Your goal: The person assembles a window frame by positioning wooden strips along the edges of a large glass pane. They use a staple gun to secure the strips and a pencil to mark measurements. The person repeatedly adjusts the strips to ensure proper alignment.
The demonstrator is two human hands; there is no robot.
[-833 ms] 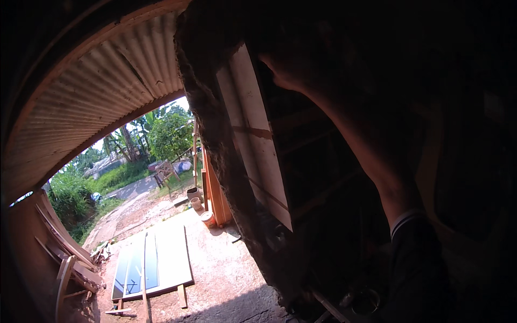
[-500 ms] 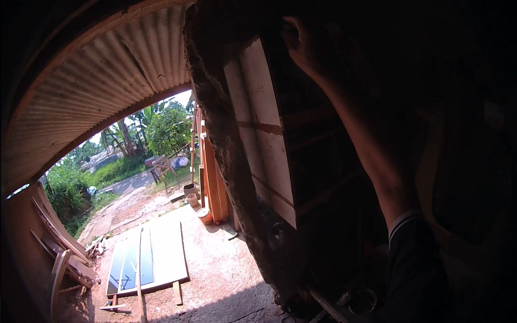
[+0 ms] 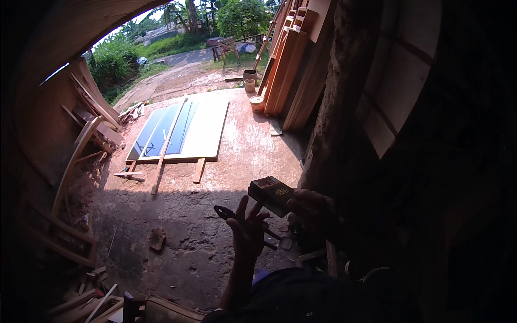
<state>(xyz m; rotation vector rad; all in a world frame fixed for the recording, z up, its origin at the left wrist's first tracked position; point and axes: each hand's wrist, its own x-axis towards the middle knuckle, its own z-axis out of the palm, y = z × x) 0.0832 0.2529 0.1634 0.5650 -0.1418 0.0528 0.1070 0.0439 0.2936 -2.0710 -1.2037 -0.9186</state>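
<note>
My right hand (image 3: 313, 209) grips a small cigarette pack (image 3: 272, 195), dark with a gold emblem, by its right end. Just below and left of the pack is my left hand (image 3: 249, 231), palm turned up and fingers partly spread. Dark pliers (image 3: 223, 212) lie across that hand, the jaws sticking out past the thumb and the handles showing on the other side. The left fingertips come close to the pack's underside; whether they touch it I cannot tell. Deep shade hides most of my right forearm.
A white-framed panel with dark glass (image 3: 177, 132) lies on wood strips over the sunlit floor. Tall planks (image 3: 285, 70) lean by a rough post (image 3: 336, 102). Buckets (image 3: 257, 104) stand beside them. Wood frames (image 3: 72, 167) and offcuts (image 3: 97, 304) line the left side.
My right hand was raised high in the dark at the upper right; now it is low in front of me with the cigarette pack. My left hand with the pliers has come into view. The view tilted down.
</note>
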